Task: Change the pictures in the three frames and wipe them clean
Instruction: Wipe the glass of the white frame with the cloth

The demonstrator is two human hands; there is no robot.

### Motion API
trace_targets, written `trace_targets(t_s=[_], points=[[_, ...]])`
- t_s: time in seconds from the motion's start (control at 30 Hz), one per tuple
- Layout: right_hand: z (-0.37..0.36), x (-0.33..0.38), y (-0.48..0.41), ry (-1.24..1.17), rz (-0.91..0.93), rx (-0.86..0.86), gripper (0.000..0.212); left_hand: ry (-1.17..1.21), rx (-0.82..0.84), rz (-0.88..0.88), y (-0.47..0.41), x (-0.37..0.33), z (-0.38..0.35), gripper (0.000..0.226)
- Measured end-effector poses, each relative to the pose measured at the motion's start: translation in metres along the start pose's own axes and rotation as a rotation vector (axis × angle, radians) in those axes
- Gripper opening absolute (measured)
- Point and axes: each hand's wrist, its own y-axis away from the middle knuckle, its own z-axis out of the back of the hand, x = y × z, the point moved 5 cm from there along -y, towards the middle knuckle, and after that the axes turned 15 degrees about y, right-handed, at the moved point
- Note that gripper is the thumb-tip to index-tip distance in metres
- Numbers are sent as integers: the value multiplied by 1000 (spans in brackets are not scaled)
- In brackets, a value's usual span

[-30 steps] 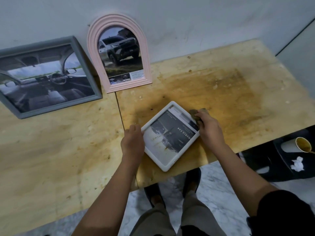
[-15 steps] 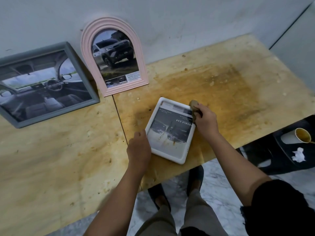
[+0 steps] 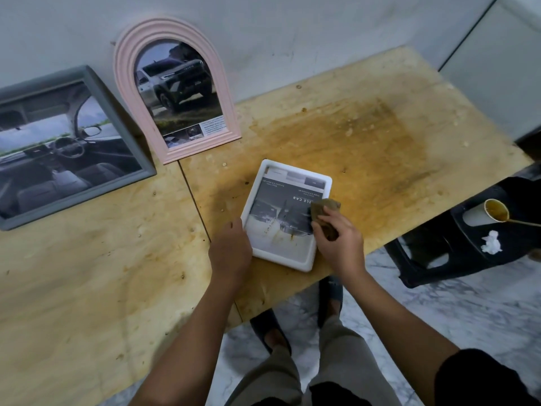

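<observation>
White frame (image 3: pixel 292 165) is laid flat on the tabletop (image 3: pixel 366 142) near its front edge, apparently so that the glass can be rubbed: a brown cloth (image 3: pixel 325 208) is pinched in the right hand (image 3: pixel 341 241) and pressed on the right side, while the left rim is braced by the left hand (image 3: pixel 231 250). The left fingers are hidden beneath the knuckles, so a grip cannot be told from a press.

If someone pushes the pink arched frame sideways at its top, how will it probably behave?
The pink arched frame stands on its bottom edge and seems to lean on the wall, so it would probably tip or slide down rather than stay. It looks rigid, likely moulded, so it should not bend.
</observation>
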Motion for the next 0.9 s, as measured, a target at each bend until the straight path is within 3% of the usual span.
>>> trace_targets(t_s=[0.27, 0.53, 0.73, 0.83, 0.9], points=[[-1, 7, 39, 33, -83, -3, 15, 32, -11, 24, -2, 6, -2, 20], [-1, 10, 78, 58, -52, -66, 12, 54, -40, -4, -3, 6, -3, 15], [4, 7, 84, -101, 23, -72, 19, 112, -63, 20, 1, 9, 1, 14], [9, 2, 70, -419, -235, -16, 15, 172, -96, 79, -6, 13, 5, 17], [10, 3, 56, -662, -432, 39, 29, 224, -117, 113, -13, 12, 9, 18]])
